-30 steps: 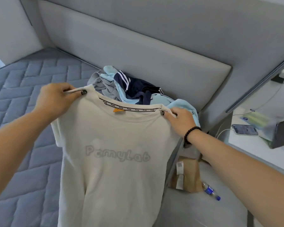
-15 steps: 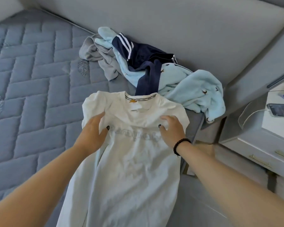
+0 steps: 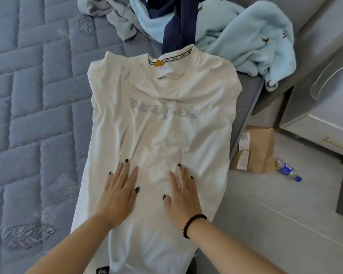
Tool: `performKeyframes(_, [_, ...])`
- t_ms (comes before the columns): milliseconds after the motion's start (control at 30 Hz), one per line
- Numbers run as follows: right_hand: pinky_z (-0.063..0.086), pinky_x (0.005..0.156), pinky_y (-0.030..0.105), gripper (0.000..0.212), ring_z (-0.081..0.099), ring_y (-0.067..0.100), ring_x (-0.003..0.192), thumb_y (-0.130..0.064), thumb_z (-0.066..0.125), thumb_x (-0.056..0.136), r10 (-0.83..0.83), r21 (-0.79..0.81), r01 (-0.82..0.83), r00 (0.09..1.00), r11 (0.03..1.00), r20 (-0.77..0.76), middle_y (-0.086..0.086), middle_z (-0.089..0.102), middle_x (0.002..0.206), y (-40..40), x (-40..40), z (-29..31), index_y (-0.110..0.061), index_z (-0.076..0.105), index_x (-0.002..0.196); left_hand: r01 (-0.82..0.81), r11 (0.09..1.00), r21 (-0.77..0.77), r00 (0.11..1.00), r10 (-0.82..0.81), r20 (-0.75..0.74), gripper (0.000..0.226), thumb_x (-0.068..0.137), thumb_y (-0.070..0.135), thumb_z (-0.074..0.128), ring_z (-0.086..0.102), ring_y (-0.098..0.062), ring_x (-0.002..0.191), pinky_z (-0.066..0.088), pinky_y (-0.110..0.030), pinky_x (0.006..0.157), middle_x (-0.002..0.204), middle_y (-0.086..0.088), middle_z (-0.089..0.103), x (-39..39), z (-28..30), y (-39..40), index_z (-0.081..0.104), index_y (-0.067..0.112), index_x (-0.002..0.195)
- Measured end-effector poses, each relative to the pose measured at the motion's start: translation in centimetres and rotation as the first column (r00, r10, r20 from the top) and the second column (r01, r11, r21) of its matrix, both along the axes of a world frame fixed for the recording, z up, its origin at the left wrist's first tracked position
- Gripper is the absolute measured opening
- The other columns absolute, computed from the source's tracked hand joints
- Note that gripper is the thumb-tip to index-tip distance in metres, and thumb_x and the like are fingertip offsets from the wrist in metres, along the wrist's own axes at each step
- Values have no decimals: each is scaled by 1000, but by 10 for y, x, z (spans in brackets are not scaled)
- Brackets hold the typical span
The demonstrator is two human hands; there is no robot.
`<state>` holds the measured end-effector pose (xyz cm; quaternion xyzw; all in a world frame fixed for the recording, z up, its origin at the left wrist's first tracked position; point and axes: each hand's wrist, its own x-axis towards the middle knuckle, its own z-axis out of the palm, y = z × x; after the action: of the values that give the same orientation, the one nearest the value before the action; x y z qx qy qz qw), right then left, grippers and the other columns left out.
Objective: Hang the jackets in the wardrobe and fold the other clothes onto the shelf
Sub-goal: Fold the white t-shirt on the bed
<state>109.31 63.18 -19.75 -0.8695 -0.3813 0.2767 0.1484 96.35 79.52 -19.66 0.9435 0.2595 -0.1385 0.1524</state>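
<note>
White t-shirt [image 3: 162,123] flat on mattress [image 3: 28,115], long axis running away, collar far. Left hand [image 3: 118,196] and right hand [image 3: 181,196] pressing flat mid-body, fingers straight, gripping nothing.

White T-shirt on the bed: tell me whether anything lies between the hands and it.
Nothing does. The left hand and right hand both rest flat, fingers straight, directly on the white T-shirt. The wardrobe shelf is out of view.

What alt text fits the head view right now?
Left hand and right hand press flat on a white T-shirt spread on the quilted mattress; more clothes lie heaped beyond its collar.
</note>
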Motion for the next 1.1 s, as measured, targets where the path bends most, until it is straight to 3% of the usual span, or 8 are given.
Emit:
performKeyframes(100, [-17, 116, 39, 62, -23, 25, 144, -31, 32, 98, 27, -1, -27, 998, 1000, 63, 6, -20, 158, -13, -32, -17, -21, 6, 153, 76, 995, 61, 997, -75, -16, 65, 99, 48, 6, -2, -26, 150, 5, -45, 121, 163, -8, 3, -19, -13, -2, 16, 17, 154])
performKeyframes(267, [11, 114, 47, 58, 14, 31, 146, -35, 33, 93, -3, 19, 0, 985, 1000, 172, 13, 19, 158, -21, -48, -27, -17, 33, 148, 83, 988, 133, 995, -89, 41, 61, 100, 42, 19, 5, -26, 151, 7, -47, 120, 163, -7, 10, -36, -33, -6, 19, 16, 155])
performKeyframes(600, [16, 117, 50, 58, 12, 30, 147, -37, 35, 94, -63, 131, 24, 950, 991, 306, 12, 21, 157, -23, -55, -50, -17, 32, 148, 78, 982, 172, 971, -114, 212, 61, 95, 37, 28, 11, -22, 150, 11, -44, 120, 162, -4, 17, -40, -54, -1, 24, 20, 154])
performKeyframes(800, [19, 117, 51, 56, 13, 28, 147, -36, 31, 95, -119, 101, 91, 937, 991, 328, 10, 23, 157, -24, -72, -53, -19, 33, 148, 63, 984, 164, 964, -103, 247, 62, 94, 41, 24, 7, -17, 150, 8, -43, 120, 162, -1, 15, -46, -58, -4, 22, 23, 154])
performKeyframes(967, [-8, 115, 48, 61, -8, 25, 147, -41, 15, 94, -237, 76, 225, 920, 971, 312, 5, 3, 161, -28, -113, -49, -22, 17, 152, 78, 984, 160, 966, -114, 231, 68, 89, 50, 5, -11, -11, 149, -7, -35, 121, 162, 5, -3, -42, -51, -5, 0, 29, 153])
performKeyframes(1067, [-7, 112, 48, 64, -2, 30, 147, -45, 21, 93, -265, 31, 270, 908, 962, 323, 5, 5, 160, -30, -154, -43, -19, 21, 152, 139, 981, 134, 959, -167, 228, 67, 87, 52, -4, -18, -11, 147, -12, -33, 120, 162, 5, -11, -61, -48, -7, -12, 30, 150])
performKeyframes(1100, [-10, 112, 47, 66, -9, 29, 146, -47, 21, 94, -258, 19, 267, 906, 963, 336, 4, -4, 159, -31, -165, -43, -19, 15, 153, 167, 977, 132, 954, -194, 228, 66, 88, 53, -5, -20, -11, 146, -13, -33, 119, 162, 5, -13, -73, -48, -8, -14, 31, 150])
